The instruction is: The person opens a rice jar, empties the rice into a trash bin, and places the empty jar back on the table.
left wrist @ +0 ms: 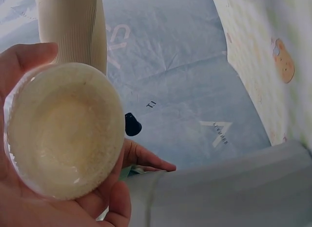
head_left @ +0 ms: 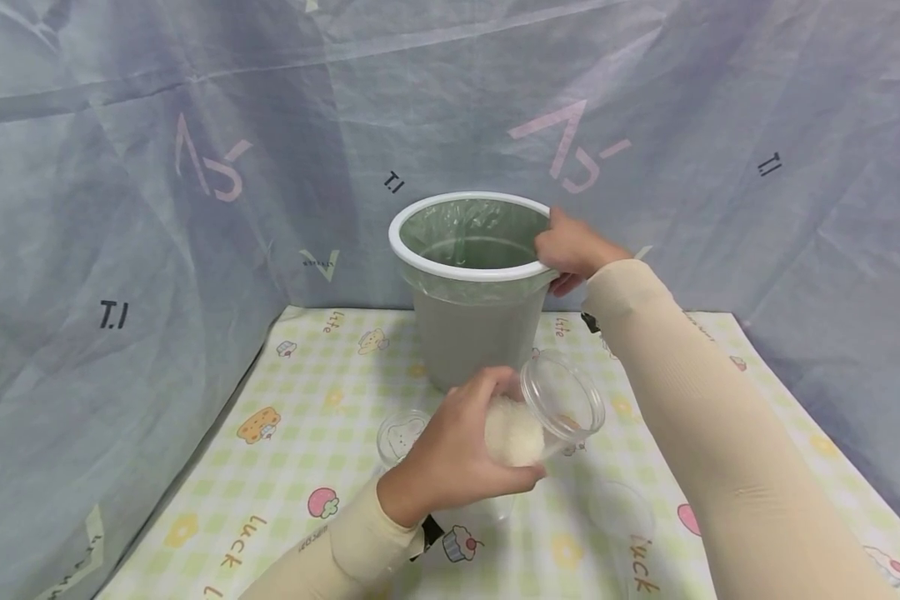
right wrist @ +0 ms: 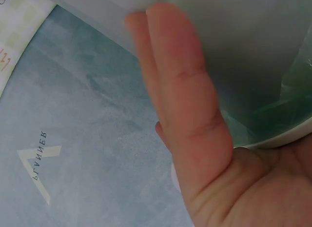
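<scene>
My left hand [head_left: 457, 446] grips a clear plastic jar [head_left: 562, 398] that is tilted, its open mouth towards the right. White grains that look like rice [head_left: 512, 432] lie inside it near the base. In the left wrist view the round base of the jar [left wrist: 66, 132] faces the camera, with fingers curled about it. Behind stands a grey trash can [head_left: 471, 333] with a white rim and a green bag lining. My right hand [head_left: 579, 246] holds the rim on its right side. The right wrist view shows this hand's fingers [right wrist: 187, 90] along the can's outer wall.
Left of the held jar is another clear round container [head_left: 403, 435], partly behind my left hand. A clear disc, perhaps a lid [head_left: 622, 510], lies on the checkered tablecloth [head_left: 285, 483] to the right. Grey-blue cloth [head_left: 330, 100] hangs behind and at both sides.
</scene>
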`<state>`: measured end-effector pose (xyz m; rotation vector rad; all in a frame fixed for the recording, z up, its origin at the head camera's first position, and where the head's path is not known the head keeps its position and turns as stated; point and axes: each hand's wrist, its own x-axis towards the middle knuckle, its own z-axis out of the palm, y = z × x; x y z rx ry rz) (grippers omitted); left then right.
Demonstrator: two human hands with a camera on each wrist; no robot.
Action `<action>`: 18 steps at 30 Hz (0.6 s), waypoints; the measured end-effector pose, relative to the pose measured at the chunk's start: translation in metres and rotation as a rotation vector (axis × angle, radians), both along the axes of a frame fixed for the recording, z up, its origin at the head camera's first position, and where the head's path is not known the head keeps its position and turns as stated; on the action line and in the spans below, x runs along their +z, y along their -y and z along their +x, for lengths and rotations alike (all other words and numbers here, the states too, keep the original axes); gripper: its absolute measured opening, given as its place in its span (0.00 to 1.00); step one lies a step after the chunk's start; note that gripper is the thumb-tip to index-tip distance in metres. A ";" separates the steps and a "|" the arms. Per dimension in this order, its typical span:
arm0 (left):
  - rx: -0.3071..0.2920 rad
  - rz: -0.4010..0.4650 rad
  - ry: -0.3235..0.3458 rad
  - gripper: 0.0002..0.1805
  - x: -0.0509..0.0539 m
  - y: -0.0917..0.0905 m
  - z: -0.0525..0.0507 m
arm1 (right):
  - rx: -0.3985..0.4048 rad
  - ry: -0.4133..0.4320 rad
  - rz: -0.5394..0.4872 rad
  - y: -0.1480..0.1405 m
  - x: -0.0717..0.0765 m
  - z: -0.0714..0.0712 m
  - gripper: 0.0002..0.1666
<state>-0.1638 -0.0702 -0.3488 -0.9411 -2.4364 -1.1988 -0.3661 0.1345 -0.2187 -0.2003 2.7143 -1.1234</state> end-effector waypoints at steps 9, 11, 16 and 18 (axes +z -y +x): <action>0.020 0.034 -0.046 0.47 0.016 0.011 -0.009 | -0.008 0.027 -0.030 0.000 0.001 0.001 0.50; 0.033 0.034 -0.047 0.47 0.021 0.015 -0.010 | -0.010 0.017 -0.025 0.001 0.000 0.001 0.50; 0.064 0.032 -0.077 0.46 0.030 0.022 -0.013 | -0.021 0.010 -0.019 0.001 -0.001 -0.001 0.50; 0.066 0.040 -0.096 0.46 0.033 0.025 -0.015 | -0.023 0.011 -0.024 0.001 -0.002 0.000 0.50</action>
